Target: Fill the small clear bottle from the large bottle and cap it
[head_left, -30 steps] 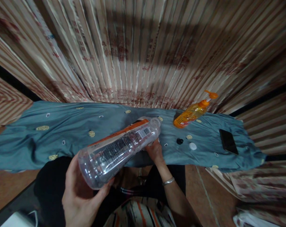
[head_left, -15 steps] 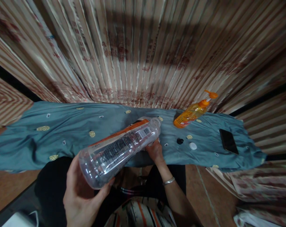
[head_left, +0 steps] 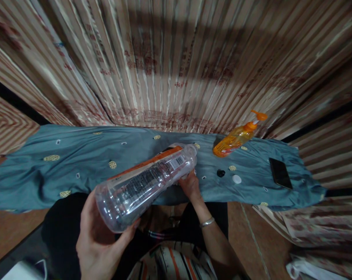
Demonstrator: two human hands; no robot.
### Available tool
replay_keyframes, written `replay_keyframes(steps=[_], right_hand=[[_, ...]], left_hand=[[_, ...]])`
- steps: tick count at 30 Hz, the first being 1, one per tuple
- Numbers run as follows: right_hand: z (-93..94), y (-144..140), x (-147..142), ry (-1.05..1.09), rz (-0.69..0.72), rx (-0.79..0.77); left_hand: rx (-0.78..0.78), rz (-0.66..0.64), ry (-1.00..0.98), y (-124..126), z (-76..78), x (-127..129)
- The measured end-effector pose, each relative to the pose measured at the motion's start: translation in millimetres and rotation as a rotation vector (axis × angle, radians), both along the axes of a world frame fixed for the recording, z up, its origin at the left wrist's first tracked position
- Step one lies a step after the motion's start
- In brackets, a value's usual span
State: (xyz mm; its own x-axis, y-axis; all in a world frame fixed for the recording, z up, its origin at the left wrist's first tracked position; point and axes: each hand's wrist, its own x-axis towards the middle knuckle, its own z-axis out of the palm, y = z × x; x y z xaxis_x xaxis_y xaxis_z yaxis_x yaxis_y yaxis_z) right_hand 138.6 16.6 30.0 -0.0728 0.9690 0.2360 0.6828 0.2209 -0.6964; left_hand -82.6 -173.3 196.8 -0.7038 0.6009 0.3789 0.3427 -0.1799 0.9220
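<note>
One clear plastic bottle point(head_left: 147, 182) is held tilted above the near edge of the blue cloth point(head_left: 77, 163): its base is cupped by the left hand point(head_left: 101, 241), its neck end closed on by the right hand point(head_left: 189, 184). On the cloth are counted one orange pump bottle point(head_left: 237, 136), one black cap point(head_left: 220, 173), one white cap point(head_left: 237, 179) and one phone point(head_left: 280, 173).

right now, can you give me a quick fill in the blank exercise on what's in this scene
1. The left hand supports the base of a clear plastic ____.
2. The pump dispenser on the blue cloth is ____ in colour.
3. The right hand wears a silver ____ at the wrist.
4. The black phone lies to the ____ of the white cap.

Missing words: bottle; orange; bracelet; right
</note>
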Motion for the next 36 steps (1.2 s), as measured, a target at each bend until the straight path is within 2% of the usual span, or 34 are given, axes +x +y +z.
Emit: replay_keyframes(steps=[3,8,15,19,24,29,36], right_hand=[[3.0,0.0,-1.8,0.046,-0.054,-0.060],[8.4,-1.0,-4.6,0.119,-0.041,-0.061],[11.8,-1.8,-6.9,0.130,-0.076,-0.092],[14.4,-2.0,-6.1,0.122,-0.066,-0.119],[15.6,-2.3,-4.6,0.113,-0.061,-0.116],[16.1,-2.1,-4.8,0.107,-0.049,-0.074],[14.0,-1.6,-4.4,0.074,-0.065,-0.094]], left_hand=[[-0.019,0.018,-0.004,-1.5,1.0,-1.0],[-0.039,0.000,-0.019,-2.8,2.9,-0.9],[-0.038,-0.013,-0.013,-1.5,7.0,0.4],[-0.090,-0.026,0.023,-1.9,6.7,-3.2],[-0.025,0.037,0.016,-0.6,5.5,-0.9],[-0.087,-0.030,0.045,-2.9,7.0,-0.6],[-0.025,0.048,-0.032,1.2,5.3,1.9]])
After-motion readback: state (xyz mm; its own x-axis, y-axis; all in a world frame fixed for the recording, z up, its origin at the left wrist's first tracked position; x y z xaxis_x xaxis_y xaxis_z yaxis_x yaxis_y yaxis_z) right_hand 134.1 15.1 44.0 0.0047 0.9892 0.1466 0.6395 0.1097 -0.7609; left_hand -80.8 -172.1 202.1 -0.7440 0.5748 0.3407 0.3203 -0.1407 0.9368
